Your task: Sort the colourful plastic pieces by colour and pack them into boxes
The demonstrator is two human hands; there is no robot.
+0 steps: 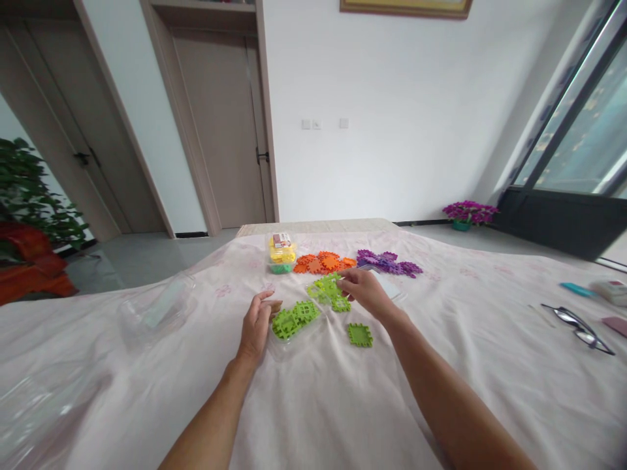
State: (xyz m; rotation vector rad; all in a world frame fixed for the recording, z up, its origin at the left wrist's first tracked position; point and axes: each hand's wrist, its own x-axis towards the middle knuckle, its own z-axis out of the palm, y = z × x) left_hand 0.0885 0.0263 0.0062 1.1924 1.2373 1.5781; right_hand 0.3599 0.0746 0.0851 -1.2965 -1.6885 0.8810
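Observation:
My left hand (255, 325) is at the left side of a clear plastic box (285, 351), fingers curled against its rim. Lime-green square toy tiles with notched edges (295, 320) lie heaped in that box. Just beyond it, my right hand (363, 291) pinches a green notched tile (329, 284) at the edge of a few others; the fingertips partly hide the contact. Below the right hand a single green tile (360, 335) lies flat on the cloth.
Orange pieces (326, 262) and purple pieces (389, 262) lie behind, beside a clear box of yellow and green pieces (281, 253). A clear lid (386, 285) sits behind my right hand. More clear packaging (161, 307) is left; glasses (578, 328) lie right.

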